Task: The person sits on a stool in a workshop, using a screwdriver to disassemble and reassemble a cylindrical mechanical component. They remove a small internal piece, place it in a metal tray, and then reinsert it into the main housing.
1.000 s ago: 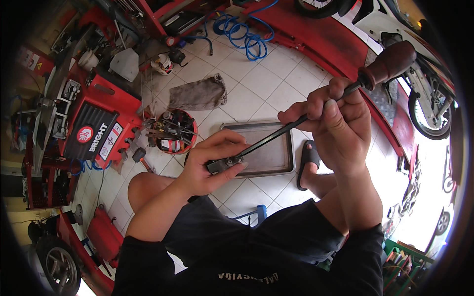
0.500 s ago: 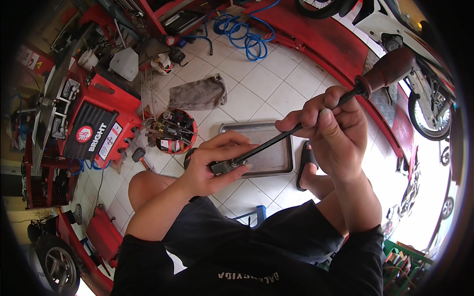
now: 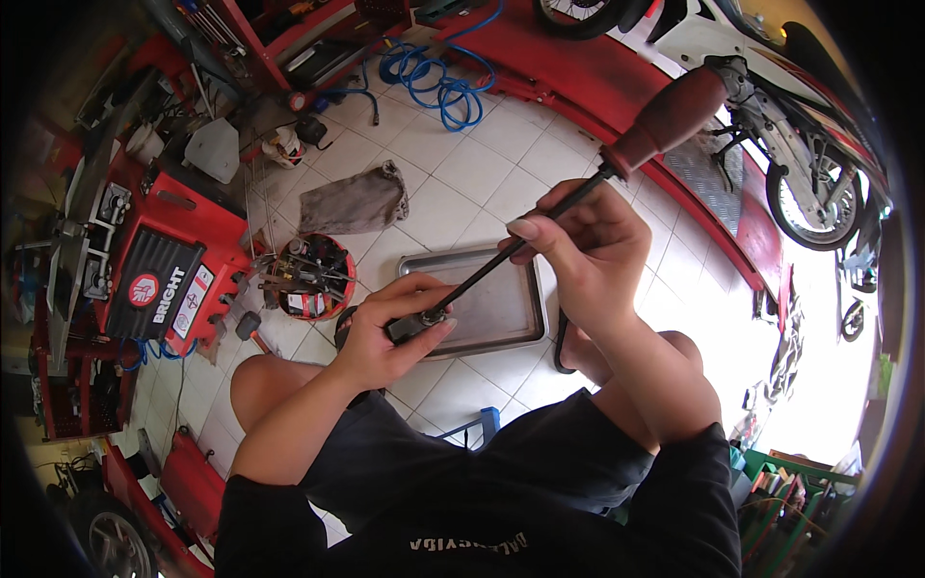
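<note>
My left hand [image 3: 383,339] is closed around a small dark metal part [image 3: 404,328]. A long screwdriver [image 3: 666,118], with a red-brown handle and black shaft, runs diagonally down to a fitting on that part, its handle high at the right. My right hand [image 3: 578,241] holds the shaft between thumb and fingers, below the handle. Both hands are over a shallow metal tray [image 3: 467,351] on the white tiled floor.
A red tub of tools [image 3: 346,304], a dirty cloth [image 3: 352,202] and a coiled blue hose [image 3: 441,91] lie ahead. A red machine [image 3: 222,241] stands left; a red platform [image 3: 617,91] and motorbike [image 3: 819,197] are right. A mallet [image 3: 251,326] lies beside the tub.
The screwdriver's handle has moved leftward and upward in view, and my right hand has moved left, its thumb now lying across the shaft. The scene has shifted slightly with my head.
</note>
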